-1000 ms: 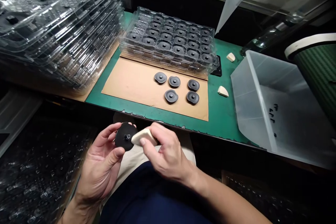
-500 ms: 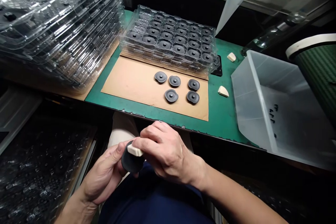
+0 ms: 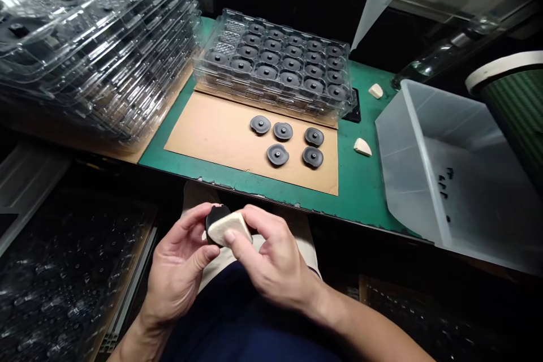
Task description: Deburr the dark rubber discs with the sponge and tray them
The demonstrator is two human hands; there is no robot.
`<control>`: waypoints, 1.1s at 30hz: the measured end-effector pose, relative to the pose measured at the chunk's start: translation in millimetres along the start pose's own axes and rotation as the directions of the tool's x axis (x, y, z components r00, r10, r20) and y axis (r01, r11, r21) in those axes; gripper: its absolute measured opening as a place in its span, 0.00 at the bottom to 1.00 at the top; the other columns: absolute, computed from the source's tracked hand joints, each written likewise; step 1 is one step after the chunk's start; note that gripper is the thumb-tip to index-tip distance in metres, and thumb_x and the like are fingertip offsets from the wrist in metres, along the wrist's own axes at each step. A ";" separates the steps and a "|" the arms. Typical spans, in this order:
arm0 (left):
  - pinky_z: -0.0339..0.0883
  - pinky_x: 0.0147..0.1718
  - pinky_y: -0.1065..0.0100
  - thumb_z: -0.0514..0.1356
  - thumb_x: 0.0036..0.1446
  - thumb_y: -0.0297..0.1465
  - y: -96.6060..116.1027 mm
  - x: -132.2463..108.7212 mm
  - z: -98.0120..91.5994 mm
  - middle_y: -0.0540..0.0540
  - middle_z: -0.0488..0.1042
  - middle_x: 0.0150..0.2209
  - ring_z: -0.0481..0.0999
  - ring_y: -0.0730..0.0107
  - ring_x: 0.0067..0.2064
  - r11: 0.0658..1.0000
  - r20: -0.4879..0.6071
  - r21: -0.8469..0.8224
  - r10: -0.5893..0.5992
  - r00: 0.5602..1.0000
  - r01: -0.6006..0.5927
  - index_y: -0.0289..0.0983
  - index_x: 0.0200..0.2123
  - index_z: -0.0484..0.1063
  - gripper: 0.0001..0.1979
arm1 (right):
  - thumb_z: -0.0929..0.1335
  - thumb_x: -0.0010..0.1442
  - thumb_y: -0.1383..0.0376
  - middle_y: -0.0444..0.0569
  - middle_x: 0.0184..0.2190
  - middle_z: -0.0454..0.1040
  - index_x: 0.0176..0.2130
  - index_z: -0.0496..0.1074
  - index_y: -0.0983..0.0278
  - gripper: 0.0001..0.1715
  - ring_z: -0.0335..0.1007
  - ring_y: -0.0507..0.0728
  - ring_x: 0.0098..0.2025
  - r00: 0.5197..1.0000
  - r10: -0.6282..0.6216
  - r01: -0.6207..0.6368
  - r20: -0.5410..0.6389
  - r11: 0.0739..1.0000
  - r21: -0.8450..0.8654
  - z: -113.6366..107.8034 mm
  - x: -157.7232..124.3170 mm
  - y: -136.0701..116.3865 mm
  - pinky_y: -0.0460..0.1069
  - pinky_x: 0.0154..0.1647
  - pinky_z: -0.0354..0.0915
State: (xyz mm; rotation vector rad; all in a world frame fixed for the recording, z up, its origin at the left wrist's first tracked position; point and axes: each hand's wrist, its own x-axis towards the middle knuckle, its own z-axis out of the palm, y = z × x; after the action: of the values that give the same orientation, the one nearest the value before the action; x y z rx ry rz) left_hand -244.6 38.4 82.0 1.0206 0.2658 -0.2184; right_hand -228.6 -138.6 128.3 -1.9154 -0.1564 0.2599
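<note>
Above my lap, my left hand [image 3: 180,263] pinches a dark round disc [image 3: 217,214] by its edge between thumb and fingers. My right hand [image 3: 274,257] is closed on a cream-coloured sponge wedge [image 3: 231,226], its thumb on the near face. The wedge lies against the disc and hides much of it. Beyond the hands, several grey discs with a small centre knob, such as this grey disc [image 3: 278,155], lie on a cardboard sheet [image 3: 207,136].
A clear compartment tray [image 3: 271,93] full of discs stands behind the cardboard. Stacked clear trays [image 3: 139,68] rise at left. At right are a translucent bin [image 3: 403,175] and two loose wedges, the nearer wedge [image 3: 362,147] beside it. The green table's edge [image 3: 271,195] runs before my lap.
Both hands have turned the disc and the wedge. The wedge's broad face now shows over the disc, where before only its end stuck out from my right fingers.
</note>
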 end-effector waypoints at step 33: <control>0.77 0.40 0.76 0.76 0.54 0.32 5.2 7.8 11.1 0.44 0.81 0.46 0.80 0.66 0.45 0.929 -0.061 0.221 -0.289 0.955 0.296 0.43 0.60 0.74 0.31 | 0.59 0.79 0.57 0.44 0.31 0.70 0.35 0.73 0.63 0.25 0.66 0.51 0.33 0.993 -0.069 0.066 0.095 0.997 0.034 5.1 -14.5 42.9 0.47 0.39 0.60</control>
State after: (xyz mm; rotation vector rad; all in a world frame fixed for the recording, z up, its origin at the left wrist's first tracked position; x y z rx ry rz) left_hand -234.4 31.0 89.2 1.2110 0.4262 -0.5157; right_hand -244.6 -152.5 87.9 -1.8643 -0.2798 0.3074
